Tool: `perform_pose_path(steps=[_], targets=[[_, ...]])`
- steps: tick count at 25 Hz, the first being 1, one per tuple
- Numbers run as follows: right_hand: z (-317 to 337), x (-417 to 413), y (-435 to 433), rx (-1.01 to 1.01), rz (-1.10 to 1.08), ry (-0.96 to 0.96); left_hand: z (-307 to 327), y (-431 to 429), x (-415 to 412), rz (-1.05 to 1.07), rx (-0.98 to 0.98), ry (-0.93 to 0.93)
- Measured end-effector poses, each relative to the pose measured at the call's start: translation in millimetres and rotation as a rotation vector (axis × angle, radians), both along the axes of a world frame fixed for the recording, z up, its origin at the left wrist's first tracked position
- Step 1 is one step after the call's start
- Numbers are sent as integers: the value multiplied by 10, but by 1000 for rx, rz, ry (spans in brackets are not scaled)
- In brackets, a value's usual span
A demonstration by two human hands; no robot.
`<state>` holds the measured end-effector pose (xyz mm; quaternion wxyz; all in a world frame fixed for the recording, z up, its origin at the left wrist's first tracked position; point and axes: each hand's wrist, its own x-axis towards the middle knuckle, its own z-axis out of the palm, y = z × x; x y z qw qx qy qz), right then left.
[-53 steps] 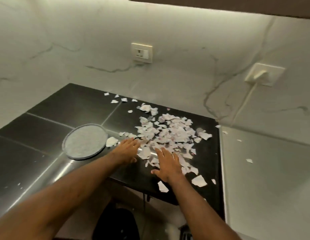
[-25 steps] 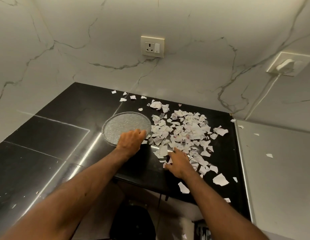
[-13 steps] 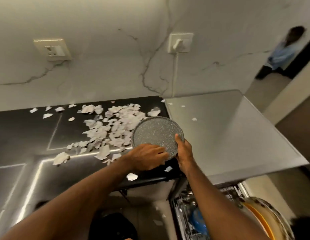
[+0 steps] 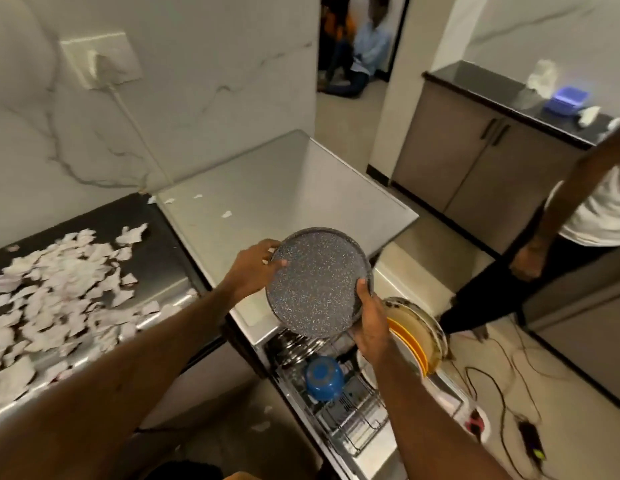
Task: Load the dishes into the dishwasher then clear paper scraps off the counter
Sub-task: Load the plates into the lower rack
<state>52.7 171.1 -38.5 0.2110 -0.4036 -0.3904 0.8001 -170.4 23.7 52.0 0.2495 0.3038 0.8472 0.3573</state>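
Grey and speckled, the plate [image 4: 319, 282] is what I have hold of, up in the air and tilted so its face looks back at the camera. The left grip [image 4: 254, 268] curls round the upper left rim, with one digit lying across the face. The right grip [image 4: 369, 322] pinches the lower right rim, thumb on the face and fingers behind. Both are closed firmly on it.

From my screen the plate hangs over the front edge of the dishwasher's grey top [image 4: 284, 188] and above the pulled-out rack [image 4: 346, 414]. A blue bowl [image 4: 323, 377] sits in that rack just below the plate. At the rack's right side several plates stand on edge [image 4: 417, 336], an orange one among pale ones, partly hidden by my right forearm.

To the left is the black desk [image 4: 163, 247], with a wide heap of torn paper scraps [image 4: 59, 289] spread over it. A few stray scraps [image 4: 226, 214] lie on the grey top, and more [image 4: 262, 426] on the floor beside the rack. On the marble wall a plug sits in a socket [image 4: 100, 58], its white cord running down toward the desk.

At the right edge I see a second person [image 4: 592, 209] in a white shirt and dark trousers, with cables [image 4: 502, 403] trailing over the floor near their feet. Further back stands a cabinet [image 4: 475, 157] with a blue box [image 4: 566, 100] on its dark top, and two people sit in the doorway [image 4: 357, 50].
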Motion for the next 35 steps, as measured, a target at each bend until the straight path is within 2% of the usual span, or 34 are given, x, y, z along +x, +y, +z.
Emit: perform_pose_path(steps=[4, 7, 11, 14, 18, 21, 23, 25, 27, 31, 35], targets=[[-88, 681, 304, 40, -66, -81, -45, 708, 418, -134, 58, -81], [-251, 1095, 454, 142, -80, -277, -239, 1174, 695, -242, 28, -100], [-557, 1473, 594, 380, -45, -600, -693, 1641, 1017, -463, -84, -98], [-836, 1616, 720, 486, -8, -746, -1121, 1864, 1233, -639, -200, -34], [-1346, 1715, 896, 631, 196, -853, -1883, 2051, 1390, -713, -289, 30], [-1818, 1740, 1018, 759, 331, -911, -2534, 2160, 1479, -801, -360, 206], [-2138, 1753, 1048, 767, 340, -927, -2954, 2236, 1528, -834, -370, 280], [-2448, 1775, 1048, 747, 349, -954, -3232, 2244, 1586, -764, -369, 212], [-2734, 1815, 1016, 739, 369, -982, -3564, 2230, 1631, -732, -437, 228], [-3047, 1884, 940, 676, 374, -1023, -3979, 2232, 1758, -756, -458, 340], [-3305, 1898, 884, 634, 413, -1047, -4312, 2219, 1776, -953, -547, 412]])
